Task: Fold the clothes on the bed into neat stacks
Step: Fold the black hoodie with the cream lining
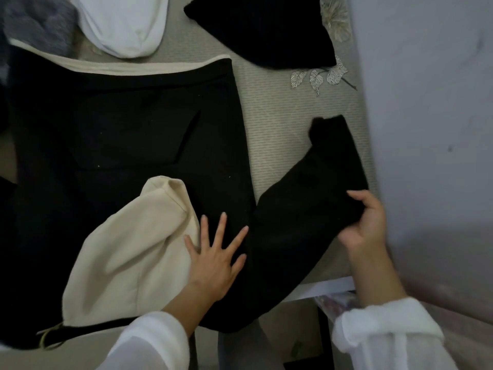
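- Pressing flat on the black coat [128,145], the left hand [213,260] lies with fingers straight and spread, holding nothing, only pinning the cloth near the shoulder seam.
- Just left of that palm, the cream lining [128,252] is turned outward in a soft bulge, touching the hand's little-finger side.
- Right of the pinning hand, the right hand [365,222] curls its thumb and fingers round the black sleeve [317,188] partway along its length; the cuff end runs up and away beyond the grip and lies on the bed [277,124].
- Judging by how it drapes, the coat is thick, soft and fairly heavy; it should hold a crease loosely and not slip much on the ribbed bed cover.
- A sensible hold seems to be where the right hand already is, mid-sleeve, so the sleeve can swing across the body while the flat hand anchors the shoulder as a hinge.
- The smooth lining may slide, so it probably wants tucking in before the fold.
- Beyond both hands, the coat's body stretches away, its cream-edged hem farthest off.
- Farther still lie a white garment [122,25], a grey knit [37,25] and a black folded piece [264,28], well apart from either hand.
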A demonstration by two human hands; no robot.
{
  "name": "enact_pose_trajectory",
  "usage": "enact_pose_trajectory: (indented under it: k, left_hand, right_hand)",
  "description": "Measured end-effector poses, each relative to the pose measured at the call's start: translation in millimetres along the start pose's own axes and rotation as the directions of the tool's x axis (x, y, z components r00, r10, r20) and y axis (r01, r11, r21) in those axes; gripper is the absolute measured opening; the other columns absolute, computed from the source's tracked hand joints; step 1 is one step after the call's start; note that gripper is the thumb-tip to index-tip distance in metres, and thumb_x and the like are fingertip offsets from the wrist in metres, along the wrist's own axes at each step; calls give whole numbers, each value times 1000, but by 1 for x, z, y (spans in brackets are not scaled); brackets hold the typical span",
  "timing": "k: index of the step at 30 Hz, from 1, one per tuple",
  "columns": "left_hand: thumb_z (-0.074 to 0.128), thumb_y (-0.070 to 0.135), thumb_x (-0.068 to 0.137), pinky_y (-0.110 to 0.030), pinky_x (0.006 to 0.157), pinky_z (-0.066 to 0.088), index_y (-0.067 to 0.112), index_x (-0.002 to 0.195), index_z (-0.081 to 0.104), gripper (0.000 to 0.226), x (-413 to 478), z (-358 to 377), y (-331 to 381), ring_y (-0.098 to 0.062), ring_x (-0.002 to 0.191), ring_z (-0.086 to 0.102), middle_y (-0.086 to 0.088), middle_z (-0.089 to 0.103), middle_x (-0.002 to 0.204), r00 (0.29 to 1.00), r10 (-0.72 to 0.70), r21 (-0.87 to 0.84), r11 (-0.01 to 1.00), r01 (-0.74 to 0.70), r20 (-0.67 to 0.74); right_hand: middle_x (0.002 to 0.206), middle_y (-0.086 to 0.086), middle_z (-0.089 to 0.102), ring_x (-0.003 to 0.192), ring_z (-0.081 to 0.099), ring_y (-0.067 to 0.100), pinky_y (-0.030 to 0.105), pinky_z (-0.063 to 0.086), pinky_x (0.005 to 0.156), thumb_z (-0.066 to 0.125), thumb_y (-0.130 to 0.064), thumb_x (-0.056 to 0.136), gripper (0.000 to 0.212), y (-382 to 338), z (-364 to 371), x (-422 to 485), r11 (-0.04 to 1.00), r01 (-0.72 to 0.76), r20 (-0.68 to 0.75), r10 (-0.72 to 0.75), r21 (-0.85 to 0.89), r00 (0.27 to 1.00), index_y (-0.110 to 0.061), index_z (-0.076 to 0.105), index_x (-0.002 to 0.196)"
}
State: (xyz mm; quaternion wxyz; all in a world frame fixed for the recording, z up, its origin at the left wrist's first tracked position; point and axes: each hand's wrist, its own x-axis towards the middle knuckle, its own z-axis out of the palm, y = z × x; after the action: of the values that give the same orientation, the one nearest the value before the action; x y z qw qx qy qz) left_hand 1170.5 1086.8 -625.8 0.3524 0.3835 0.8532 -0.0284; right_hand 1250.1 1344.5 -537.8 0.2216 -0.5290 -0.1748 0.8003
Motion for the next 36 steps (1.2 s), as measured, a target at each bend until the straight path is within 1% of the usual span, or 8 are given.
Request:
enact_pose_trajectory:
  k: [6,12,15,19,24,29,33,36]
  left_hand:
    - [15,62,95,-59,110,-12,49,134,-32,62,-8,8,12,-23,134,-38,7,-36,151,973,160,-57,987,-153,166]
    - [28,52,99,-45,118,-1,44,148,-10,62,-23,-2,8,-18,145,-18,10,-15,159,960,214,-346,927,-142,178]
    - [29,45,101,-41,119,-1,31,153,3,59,-33,-10,-6,-21,147,-13,4,-5,161,957,237,-299,937,-180,169]
    - [26,37,102,-49,115,-18,19,153,12,56,-51,-4,-23,-31,146,-11,-7,8,160,933,330,0,943,-333,146]
    - [34,30,97,-47,118,-10,19,148,30,52,-70,8,-51,-32,147,1,-9,17,158,928,363,-47,932,-360,80]
    - [45,15,76,-39,81,46,12,93,65,26,-75,-10,-105,-21,97,51,-5,59,98,859,102,-371,871,-320,-502]
    - [41,24,92,-36,113,29,16,136,43,44,-37,-49,-144,-22,135,30,-7,37,144,797,-189,-380,923,-54,-574]
    - [24,43,101,-36,117,-1,22,152,1,60,0,-64,-166,-17,146,-13,-1,-9,160,929,-89,-164,986,31,-358]
  right_hand:
    - [119,3,67,106,65,14,25,54,79,56,-28,95,33,10,33,-28,950,242,-118,-268,-196,956,-15,60,125]
    - [135,0,47,122,48,8,13,40,99,50,-36,96,32,71,127,-49,474,604,186,-668,-640,721,-18,63,120]
    - [150,-3,34,141,22,14,30,16,114,43,-47,93,42,118,164,-46,78,717,683,-248,-693,687,-32,57,130]
    - [160,-14,11,145,-8,6,41,-3,112,37,-42,97,41,162,163,-19,-222,717,591,436,-661,679,-45,42,138]
    - [161,-5,2,148,-6,20,51,8,115,49,-34,95,65,174,115,3,-574,620,411,464,-535,785,-49,13,147]
    - [160,-6,-16,146,-17,20,49,4,117,61,-44,87,98,188,86,-2,-666,639,544,397,-384,740,-54,-20,140]
    - [158,-7,-22,145,-22,19,46,-2,117,66,-47,82,110,200,91,4,-666,662,604,384,-343,699,-50,-29,137]
    - [157,-10,-24,145,-18,17,44,1,118,68,-47,81,112,213,95,12,-660,641,560,382,-392,735,-47,-29,137]
